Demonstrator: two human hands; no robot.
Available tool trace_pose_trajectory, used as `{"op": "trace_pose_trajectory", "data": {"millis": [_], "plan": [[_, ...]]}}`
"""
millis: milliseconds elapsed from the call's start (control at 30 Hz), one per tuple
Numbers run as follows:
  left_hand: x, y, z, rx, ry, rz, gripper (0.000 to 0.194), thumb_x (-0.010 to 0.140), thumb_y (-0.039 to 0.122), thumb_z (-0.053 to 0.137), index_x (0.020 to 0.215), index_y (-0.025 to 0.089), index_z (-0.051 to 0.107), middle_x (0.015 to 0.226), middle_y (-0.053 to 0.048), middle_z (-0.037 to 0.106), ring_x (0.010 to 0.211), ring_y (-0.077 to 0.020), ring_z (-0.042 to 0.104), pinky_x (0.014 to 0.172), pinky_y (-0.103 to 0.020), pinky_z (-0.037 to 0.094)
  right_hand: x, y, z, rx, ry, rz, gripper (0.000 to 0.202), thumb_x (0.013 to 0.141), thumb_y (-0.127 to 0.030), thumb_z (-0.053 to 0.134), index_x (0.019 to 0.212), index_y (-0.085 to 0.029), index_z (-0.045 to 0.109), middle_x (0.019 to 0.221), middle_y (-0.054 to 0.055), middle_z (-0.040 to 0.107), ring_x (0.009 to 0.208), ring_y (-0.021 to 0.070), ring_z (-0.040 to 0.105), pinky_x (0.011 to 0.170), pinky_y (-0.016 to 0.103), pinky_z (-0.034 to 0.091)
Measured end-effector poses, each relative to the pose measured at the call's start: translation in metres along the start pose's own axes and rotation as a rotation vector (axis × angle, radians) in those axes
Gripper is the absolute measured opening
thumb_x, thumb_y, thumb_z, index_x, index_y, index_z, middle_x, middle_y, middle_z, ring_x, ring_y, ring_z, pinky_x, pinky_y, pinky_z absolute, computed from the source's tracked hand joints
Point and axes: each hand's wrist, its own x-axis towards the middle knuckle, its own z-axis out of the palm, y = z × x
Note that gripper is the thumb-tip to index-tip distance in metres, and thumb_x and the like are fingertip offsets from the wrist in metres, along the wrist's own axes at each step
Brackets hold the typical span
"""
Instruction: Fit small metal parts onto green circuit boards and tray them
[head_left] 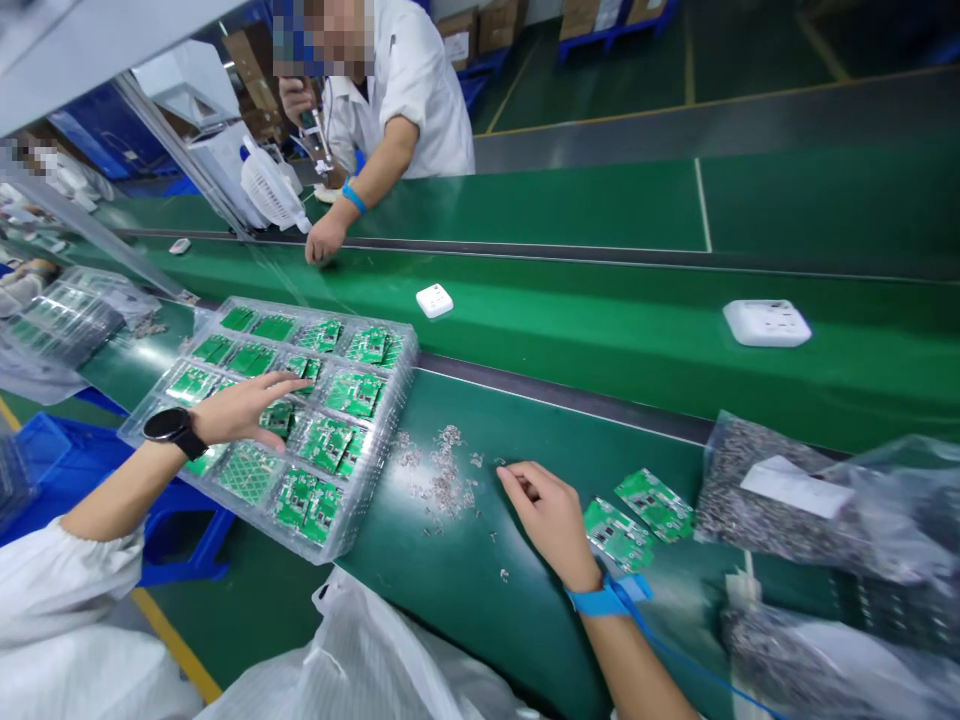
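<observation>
Dial centred on the loose heap of small metal clips (446, 485), spread on the green counter (480, 620).

Edges and room: near counter edge at 6 o'clock, the wearer's white garment (390, 650) against it. Far edge at 12, marked by a dark rail (525, 385); beyond it a green conveyor belt (577, 340). Counter surface shows between heap and rail, and again from heap down to the near edge. The clear compartment tray (384, 435) at 9–10 overhangs the near edge, with a blue stool (187, 535) below.

Hands: left hand (247, 408) at 9–10, over the tray; grip open, fingers spread above the green circuit boards (352, 395). Contact: cannot tell. Right hand (547, 520) between 3 and 4, just beside the heap; thumb and fingertips drawn close, cannot tell whether the grip holds a clip.

Containers: tray divided in rows, boards lying in its compartments, some overlapping. Plastic bag (780, 500) of small metal parts at 3, white label on top; second bag (817, 650) at 4, similar contents.

Outside containers: two loose circuit boards (619, 535) at 3–4, just beyond the right hand. White plastic housing (435, 300) on the belt at 12, another at 2. Co-worker's hand (326, 240) at 11.
</observation>
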Motion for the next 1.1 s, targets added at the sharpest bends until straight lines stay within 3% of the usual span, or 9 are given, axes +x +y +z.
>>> {"op": "trace_pose_trajectory", "data": {"millis": [67,167,300,400,500,600,767,933,1100], "plan": [[0.015,0.016,-0.006,-0.017,0.013,0.054,0.095,0.081,0.077,0.065,0.157,0.028,0.036,0.154,-0.017,0.047,0.133,-0.0376,0.053,0.106,-0.046,0.046,0.001,-0.002,0.0,-0.007,0.005,-0.002,0.036,0.103,-0.044,0.049,0.078,-0.021,0.063,0.073,0.001,0.06,0.063,0.0149,0.054,0.063,0.027,0.04],[0.054,0.064,-0.01,-0.083,0.079,0.234,0.071,0.094,0.067,0.056,0.151,0.028,0.042,0.151,-0.011,0.051,0.137,-0.0316,0.05,0.114,-0.044,0.042,0.003,-0.004,0.003,-0.028,0.01,-0.008,0.034,0.104,-0.038,0.049,0.076,-0.021,0.06,0.07,0.0,0.057,0.065,0.0148,0.054,0.065,0.026,0.039],[0.123,0.162,0.001,-0.049,0.084,0.568,0.049,0.104,0.052,0.046,0.146,0.026,0.048,0.145,-0.01,0.056,0.135,-0.0266,0.052,0.114,-0.042,0.043,0.011,-0.002,0.007,-0.022,0.017,-0.016,0.029,0.102,-0.029,0.054,0.075,-0.02,0.061,0.072,0.0,0.06,0.069,0.0151,0.057,0.068,0.025,0.04],[0.169,0.246,0.015,0.126,0.087,0.792,0.042,0.105,0.045,0.045,0.142,0.024,0.053,0.141,-0.013,0.058,0.131,-0.0286,0.054,0.109,-0.045,0.045,0.015,0.002,0.01,-0.004,0.032,0.001,0.02,0.099,-0.025,0.057,0.086,-0.019,0.07,0.085,0.005,0.071,0.081,0.0196,0.065,0.078,0.029,0.047],[0.208,0.319,0.03,0.281,0.11,0.884,0.045,0.102,0.039,0.053,0.143,0.019,0.05,0.142,-0.017,0.055,0.13,-0.0323,0.052,0.103,-0.046,0.047,0.015,0.005,0.014,-0.003,0.095,0.028,0.028,0.093,-0.022,0.062,0.118,-0.015,0.072,0.119,0.015,0.073,0.114,0.0319,0.065,0.095,0.04,0.05],[0.24,0.367,0.042,0.352,0.061,0.954,0.05,0.096,0.034,0.064,0.141,0.018,0.049,0.141,-0.016,0.053,0.126,-0.0324,0.053,0.097,-0.044,0.048,0.016,0.005,0.015,0.019,0.109,0.009,0.033,0.093,-0.021,0.063,0.125,-0.014,0.07,0.124,0.016,0.073,0.12,0.0362,0.064,0.1,0.045,0.049],[0.272,0.393,0.054,0.365,-0.083,0.942,0.052,0.088,0.039,0.073,0.131,0.017,0.052,0.122,-0.014,0.058,0.11,-0.0308,0.058,0.086,-0.04,0.05,0.022,0.003,0.009,0.073,0.084,-0.093,0.018,0.098,-0.021,0.06,0.094,-0.017,0.077,0.101,0.01,0.079,0.101,0.0291,0.071,0.09,0.036,0.05],[0.28,0.384,0.049,0.349,-0.114,0.877,0.045,0.085,0.038,0.073,0.117,0.012,0.054,0.108,-0.014,0.06,0.099,-0.0304,0.06,0.087,-0.042,0.049,0.025,-0.001,0.004,0.024,0.052,-0.073,0.027,0.097,-0.025,0.064,0.071,-0.018,0.069,0.076,0.005,0.073,0.075,0.0198,0.067,0.07,0.028,0.043],[0.277,0.368,0.039,0.367,-0.035,0.797,0.04,0.08,0.034,0.07,0.11,0.014,0.052,0.111,-0.016,0.058,0.103,-0.0337,0.058,0.088,-0.045,0.048,0.025,-0.002,0.005,-0.022,0.049,-0.05,0.031,0.099,-0.029,0.062,0.071,-0.018,0.067,0.076,0.004,0.072,0.075,0.0177,0.065,0.067,0.027,0.04]]}}
